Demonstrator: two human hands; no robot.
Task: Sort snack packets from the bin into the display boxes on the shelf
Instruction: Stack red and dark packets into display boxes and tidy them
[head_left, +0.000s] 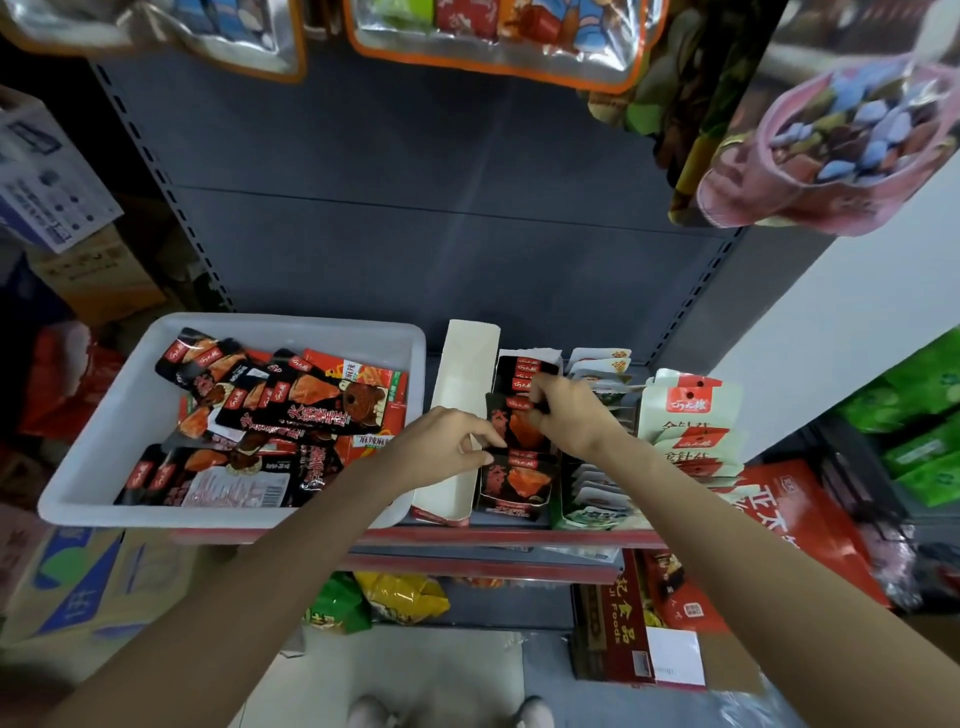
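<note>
From your head camera, your left hand (449, 441) has its fingers curled, the fingertips pinching the left edge of a black snack packet (519, 423) that stands in the middle display box (511, 491). Your right hand (569, 415) is over the same box, fingers bent down onto the tops of the black packets behind; you cannot tell whether it truly grips one or only presses on them.

Just left of your left hand lies an open cardboard box (460, 415) showing its bare pale inside, its near end touching the shelf edge (467, 538). Further left, the white bin (130, 415) sits on the same shelf, heaped with black and red packets (291, 415) lying flat and crosswise.

Right of your right hand stand two more rows: green-and-white packets (589, 493) packed close, then white packets with red labels (685, 415) standing upright at the shelf's right end.

Above both hands the grey back panel (415, 234) is bare up to the hanging bags (493, 36) overhead. Below the shelf edge, more bags (400, 597) sit on the lower level.
</note>
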